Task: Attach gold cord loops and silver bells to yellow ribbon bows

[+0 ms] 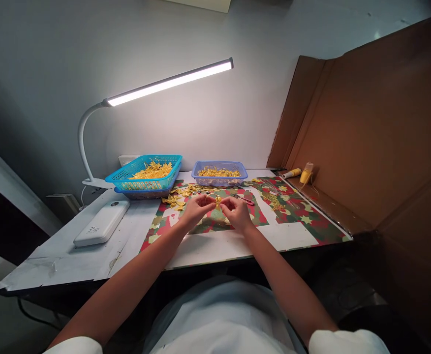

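Observation:
In the head view my left hand (198, 209) and my right hand (236, 211) meet over the patterned sheet, fingers pinched. Between their fingertips is a small gold ribbon bow (217, 202), partly covered by the fingers, with a thin gold loop rising above it. Several loose gold bows (174, 200) lie beyond my left hand. A pink-handled tool (245, 200), its kind too small to make out, rests just past my right hand. Gold strands (203, 189) are spread behind both hands.
A blue basket (114, 182) of gold bows sits back left, a purple basket (219, 182) of gold pieces at the back. A white power bank (103, 223) lies left under a lit lamp (171, 82). Yellow thread spools (306, 174) stand by the cardboard wall (370, 123) at right.

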A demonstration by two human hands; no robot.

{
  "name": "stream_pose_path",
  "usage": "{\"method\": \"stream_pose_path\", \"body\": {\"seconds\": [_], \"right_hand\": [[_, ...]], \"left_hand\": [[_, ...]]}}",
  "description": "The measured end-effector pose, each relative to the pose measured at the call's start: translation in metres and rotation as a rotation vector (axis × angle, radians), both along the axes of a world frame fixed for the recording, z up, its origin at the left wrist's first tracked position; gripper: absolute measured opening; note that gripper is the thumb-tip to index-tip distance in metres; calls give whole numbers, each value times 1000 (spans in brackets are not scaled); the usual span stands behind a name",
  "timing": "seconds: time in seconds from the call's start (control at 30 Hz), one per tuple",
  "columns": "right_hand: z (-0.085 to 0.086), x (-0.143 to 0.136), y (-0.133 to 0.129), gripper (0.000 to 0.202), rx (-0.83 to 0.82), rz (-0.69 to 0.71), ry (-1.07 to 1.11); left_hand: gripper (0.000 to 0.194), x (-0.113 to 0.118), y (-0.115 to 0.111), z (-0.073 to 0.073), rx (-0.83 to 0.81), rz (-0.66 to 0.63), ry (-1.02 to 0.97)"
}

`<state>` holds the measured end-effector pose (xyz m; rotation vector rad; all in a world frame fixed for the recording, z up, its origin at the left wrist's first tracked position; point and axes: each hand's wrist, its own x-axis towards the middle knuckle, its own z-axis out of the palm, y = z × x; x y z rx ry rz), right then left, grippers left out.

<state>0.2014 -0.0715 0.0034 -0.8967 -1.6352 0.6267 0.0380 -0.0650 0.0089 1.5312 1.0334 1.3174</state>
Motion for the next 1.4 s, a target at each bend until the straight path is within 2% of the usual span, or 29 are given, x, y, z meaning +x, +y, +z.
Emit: {"method": "stream_pose_path", "body": {"seconds": [0.27,0.67,0.8,0.93,1.17,1.4], "right_hand": [[-2,-3,1,12,-59,17,115],[-1,-6,0,13,-161,109,204],[-1,-6,1,14,-172,122,220],[-1,-6,1,16,-141,90,223],[-4,-6,-1,18,-51,-5,50],[-3,-5,-1,17,-39,-26,32]], "left_hand": [[37,0,3,-6,39,-27,10],[34,4,-1,-4,19,-99,-49],[33,4,0,-4,30,-61,-8],[28,4,0,-1,4,-7,-45],[18,6,-3,5,-21,16,-173],[31,3,-3,6,-113,7,-174]]}}
